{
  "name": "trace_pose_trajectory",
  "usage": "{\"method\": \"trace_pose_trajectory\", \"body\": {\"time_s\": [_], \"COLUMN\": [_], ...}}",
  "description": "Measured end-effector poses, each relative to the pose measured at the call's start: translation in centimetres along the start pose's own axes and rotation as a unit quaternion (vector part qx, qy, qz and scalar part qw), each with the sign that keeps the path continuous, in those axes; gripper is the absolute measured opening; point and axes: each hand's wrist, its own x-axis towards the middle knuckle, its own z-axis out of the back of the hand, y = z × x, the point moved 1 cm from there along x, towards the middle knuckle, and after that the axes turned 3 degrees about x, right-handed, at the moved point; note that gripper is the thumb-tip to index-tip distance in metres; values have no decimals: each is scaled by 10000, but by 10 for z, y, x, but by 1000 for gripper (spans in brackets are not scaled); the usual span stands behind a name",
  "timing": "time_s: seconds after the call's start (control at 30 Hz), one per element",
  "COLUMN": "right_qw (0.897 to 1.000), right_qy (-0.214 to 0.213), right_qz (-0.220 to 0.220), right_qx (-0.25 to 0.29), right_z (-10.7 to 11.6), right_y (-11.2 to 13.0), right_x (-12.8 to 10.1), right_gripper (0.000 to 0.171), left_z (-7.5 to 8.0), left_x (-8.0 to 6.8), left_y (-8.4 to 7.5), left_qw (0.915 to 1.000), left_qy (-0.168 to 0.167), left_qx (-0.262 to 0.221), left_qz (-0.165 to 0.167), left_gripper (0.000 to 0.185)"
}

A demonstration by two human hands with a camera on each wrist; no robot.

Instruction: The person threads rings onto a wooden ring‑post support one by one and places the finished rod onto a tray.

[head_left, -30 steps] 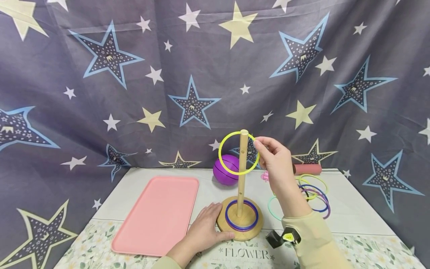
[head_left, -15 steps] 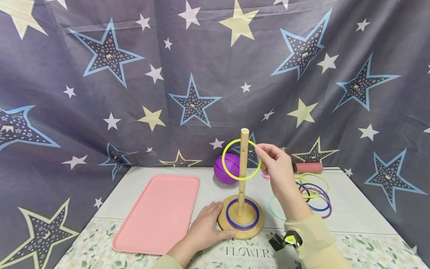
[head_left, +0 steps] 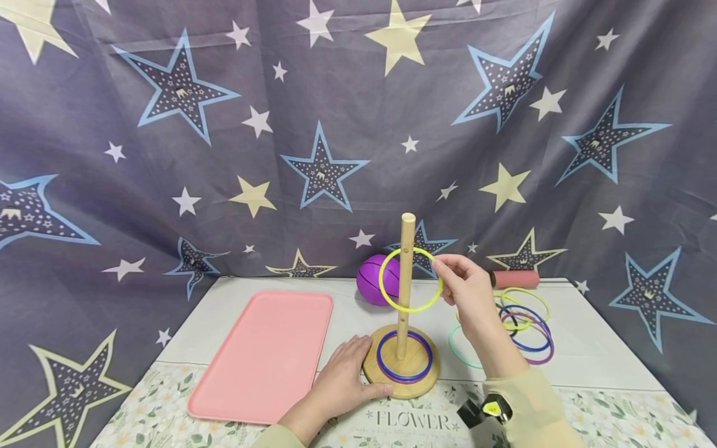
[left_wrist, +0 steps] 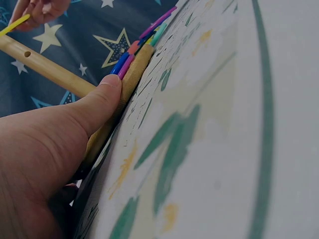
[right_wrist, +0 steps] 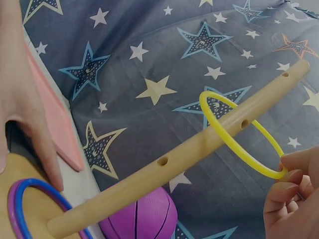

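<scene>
Head cam has the right hand [head_left: 466, 291] pinching the yellow ring [head_left: 412, 310] around the post [head_left: 406, 280], tilted enough that it could probably snag ngl.

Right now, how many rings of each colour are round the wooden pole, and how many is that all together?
Yellow ring: 1, pinched by the right hand
Blue ring: 1
Purple ring: 1
Total: 3 round the wooden pole
</scene>
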Motion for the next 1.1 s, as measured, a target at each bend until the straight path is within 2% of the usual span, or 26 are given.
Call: {"method": "trace_pose_trajectory", "body": {"time_s": [0.83,1.1], "right_qw": [9976,9933], "right_qy": [187,459], "right_qz": [-527,-749], "right_qx": [-415,-754], "right_z": [18,23], "right_y": [-23,-32], "right_x": [-5,-3], "right_gripper": [19,20], "left_z": [2,2], "left_x": [-1,0], "left_y": [-3,-3], "left_qw": [9999,9999], "left_qy": [52,75], "left_qx": [14,36], "left_qz": [85,105], "left_gripper": [115,114]}}
